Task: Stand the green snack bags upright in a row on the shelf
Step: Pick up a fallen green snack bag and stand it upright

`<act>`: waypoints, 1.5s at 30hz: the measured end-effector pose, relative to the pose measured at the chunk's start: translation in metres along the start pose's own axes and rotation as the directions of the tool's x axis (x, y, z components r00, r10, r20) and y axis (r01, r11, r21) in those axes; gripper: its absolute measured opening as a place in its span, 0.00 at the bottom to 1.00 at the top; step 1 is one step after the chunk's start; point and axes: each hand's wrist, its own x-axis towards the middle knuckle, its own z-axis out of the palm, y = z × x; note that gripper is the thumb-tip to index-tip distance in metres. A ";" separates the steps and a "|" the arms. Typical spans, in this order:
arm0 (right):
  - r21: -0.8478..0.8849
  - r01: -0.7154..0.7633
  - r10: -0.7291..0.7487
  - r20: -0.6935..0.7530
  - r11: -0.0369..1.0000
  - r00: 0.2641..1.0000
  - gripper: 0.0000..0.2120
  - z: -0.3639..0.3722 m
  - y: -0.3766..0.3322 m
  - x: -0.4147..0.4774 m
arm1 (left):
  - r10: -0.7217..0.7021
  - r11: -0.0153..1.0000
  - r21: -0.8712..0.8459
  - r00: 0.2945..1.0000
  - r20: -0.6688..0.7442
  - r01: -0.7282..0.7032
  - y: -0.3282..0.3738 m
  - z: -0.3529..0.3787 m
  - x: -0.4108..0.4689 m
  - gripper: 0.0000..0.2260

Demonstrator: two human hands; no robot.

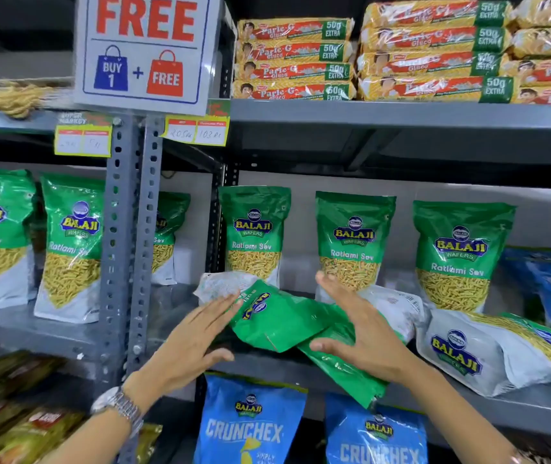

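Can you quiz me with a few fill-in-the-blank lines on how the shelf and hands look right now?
1. In the right bay, ____ green Ratlami Sev bags stand upright along the back.
2. The left hand wears a ____ on its wrist.
3. Both hands, the right hand included, are open around a green bag that is lying ____ rather than upright.
4. The blue bags on the shelf below read ____.

Missing words: three; watch; flat; Crunchex

Snack bags (354, 236): green, white base, blue-yellow logo. Crunchex bags (250, 426): blue. Biscuit packs (295, 60): yellow, red. Shelf (401, 113): grey. Sign (147, 48): white, red lettering.
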 end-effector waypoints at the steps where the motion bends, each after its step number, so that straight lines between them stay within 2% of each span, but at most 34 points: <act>1: -0.018 -0.006 0.007 0.048 1.000 0.999 0.41 -0.001 -0.001 0.002 | -0.007 1.000 0.001 1.000 0.012 0.007 0.000 0.000 0.001 0.37; 3: -0.085 -0.038 0.047 0.111 0.996 0.993 0.42 0.000 0.001 0.007 | -0.082 0.996 -0.022 0.996 0.023 0.083 -0.001 0.000 0.005 0.35; 5: -0.073 -0.082 0.093 0.159 0.994 0.983 0.41 0.001 0.005 0.013 | -0.164 0.979 -0.113 0.986 0.032 0.167 0.001 0.000 0.011 0.32; 8: -0.016 -0.184 0.183 0.216 0.983 0.959 0.36 0.002 0.013 0.019 | -0.230 0.938 -0.265 0.973 0.010 0.224 0.002 0.003 0.015 0.17; 11: 0.088 -0.270 0.245 0.222 0.959 0.944 0.37 0.002 0.017 0.023 | -0.342 0.845 -0.456 0.938 -0.060 0.279 0.005 0.008 0.019 0.16; 14: 0.190 -0.298 0.256 0.216 0.935 0.942 0.38 -0.001 0.019 0.030 | -0.426 0.817 -0.486 0.893 -0.145 0.311 0.006 0.008 0.028 0.12; 16: 0.195 -0.271 0.231 0.207 0.943 0.951 0.33 -0.004 0.020 0.036 | -0.489 0.816 -0.458 0.843 -0.223 0.352 0.003 0.008 0.034 0.11; 18: 0.217 -0.221 0.206 0.093 0.951 0.974 0.23 -0.008 0.018 0.048 | -0.578 0.792 -0.430 0.760 -0.297 0.434 -0.005 0.006 0.040 0.10; 20: 0.310 -0.164 0.193 -0.065 0.936 0.979 0.14 -0.016 0.012 0.063 | -0.641 0.761 -0.404 0.683 -0.350 0.507 -0.011 0.001 0.049 0.10; 22: 0.395 -0.096 0.179 -0.180 0.914 0.967 0.10 -0.025 0.002 0.083 | -0.667 0.741 -0.431 0.632 -0.393 0.514 -0.016 -0.008 0.059 0.12; 27: 0.485 0.026 0.211 -0.428 0.874 0.879 0.11 -0.040 -0.018 0.138 | -0.662 0.738 -0.540 0.591 -0.461 0.405 -0.027 -0.023 0.085 0.15; 30: 0.528 0.000 0.295 -0.475 0.849 0.829 0.04 -0.037 -0.014 0.164 | -0.718 0.677 -0.601 0.559 -0.414 0.424 -0.039 -0.022 0.102 0.14; 31: 0.533 -0.030 0.333 -0.482 0.846 0.811 0.05 -0.036 -0.010 0.172 | -0.736 0.644 -0.649 0.559 -0.381 0.406 -0.043 -0.021 0.107 0.16; 33: 0.527 -0.119 0.419 -0.498 0.842 0.759 0.15 -0.032 -0.003 0.184 | -0.762 0.580 -0.727 0.559 -0.326 0.368 -0.050 -0.020 0.119 0.20; 35: 0.512 -0.201 0.488 -0.521 0.835 0.700 0.20 -0.029 0.003 0.194 | -0.767 0.564 -0.748 0.557 -0.318 0.350 -0.058 -0.018 0.129 0.21; 37: 0.511 -0.244 0.524 -0.523 0.824 0.672 0.23 -0.024 0.007 0.202 | -0.761 0.559 -0.757 0.572 -0.307 0.338 -0.066 -0.013 0.136 0.19; 40: 0.565 -0.256 0.561 -0.470 0.785 0.682 0.26 -0.018 0.011 0.208 | -0.769 0.512 -0.797 0.585 -0.258 0.320 -0.078 0.001 0.135 0.16; 43: 0.610 -0.240 0.565 -0.420 0.755 0.710 0.31 -0.014 0.015 0.209 | -0.817 0.411 -0.856 0.543 -0.195 0.312 -0.082 0.018 0.128 0.14; 45: 0.617 -0.241 0.560 -0.396 0.749 0.727 0.34 -0.011 0.017 0.208 | -0.841 0.384 -0.871 0.506 -0.192 0.307 -0.083 0.028 0.126 0.15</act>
